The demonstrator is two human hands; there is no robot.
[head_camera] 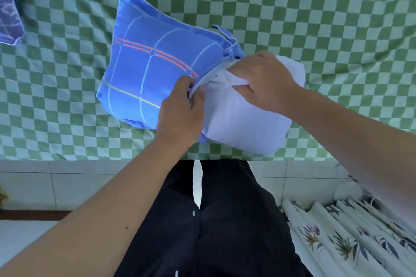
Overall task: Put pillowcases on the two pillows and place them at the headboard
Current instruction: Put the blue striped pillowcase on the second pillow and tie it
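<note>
Seen from a head camera looking down, a person stands at the edge of a bed covered by a green checked sheet point(292, 7), working a blue pillowcase point(155, 60) over a white pillow point(243, 119). The pillow lies on the sheet near the bed's edge, roughly half inside the case — its left part is covered, its right part bare. The left hand point(180, 108) pinches the open hem of the pillowcase between thumb and curled fingers. The right hand point(263, 81) has its fingers curled into the top of the pillow, bunching the white fabric right at the mouth of the case. At the far left edge of the frame lies a second piece of blue cloth point(10, 13), well apart; whether it is the other pillowcase cannot be told. Both things look light and soft: the pillow dents under the fingers and should compress easily, while the thin case will wrinkle and sag — it seems best held by the hem, one side at a time, with the pillow gripped at a corner to feed it in. A flowered curtain point(351, 238) hangs at lower right, beside dark trousers point(213, 231).
</note>
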